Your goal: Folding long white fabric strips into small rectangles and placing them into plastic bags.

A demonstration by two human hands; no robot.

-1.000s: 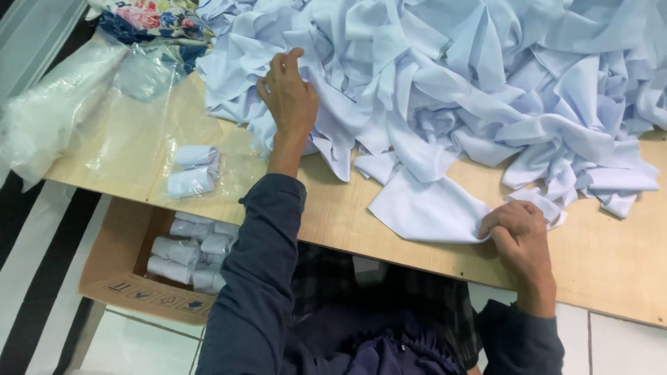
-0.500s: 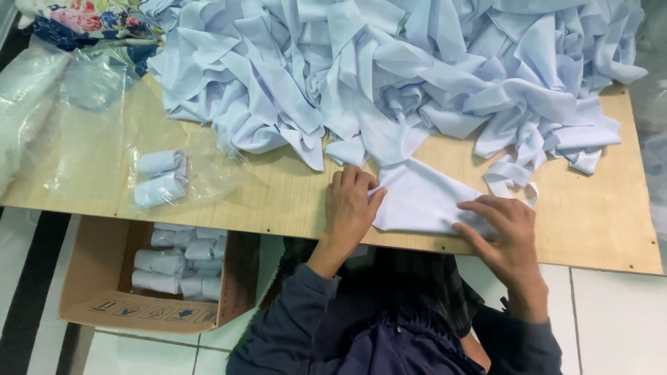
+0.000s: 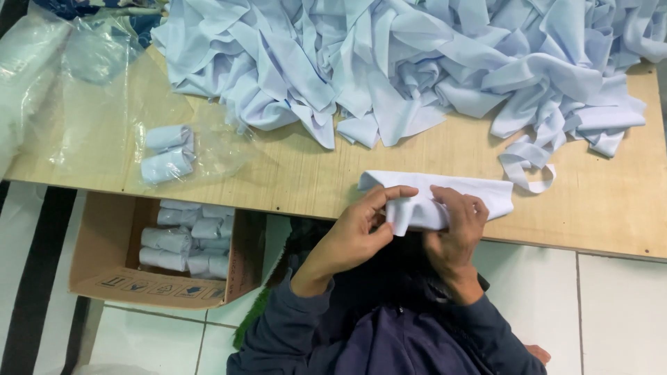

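With both hands' fingers gripping the folded white cloth [image 3: 445, 198] at the desk [image 3: 306, 173] edge, roll tightly, keeping edges aligned.

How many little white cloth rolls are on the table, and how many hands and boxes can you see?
Small white rolled cloths in the clear plastic bag on the table: 2
Hands, left and right: 2
Brown cardboard box: 1
Total: 5

Bright even overhead light, soft shadows, slight blur, mild edge distortion
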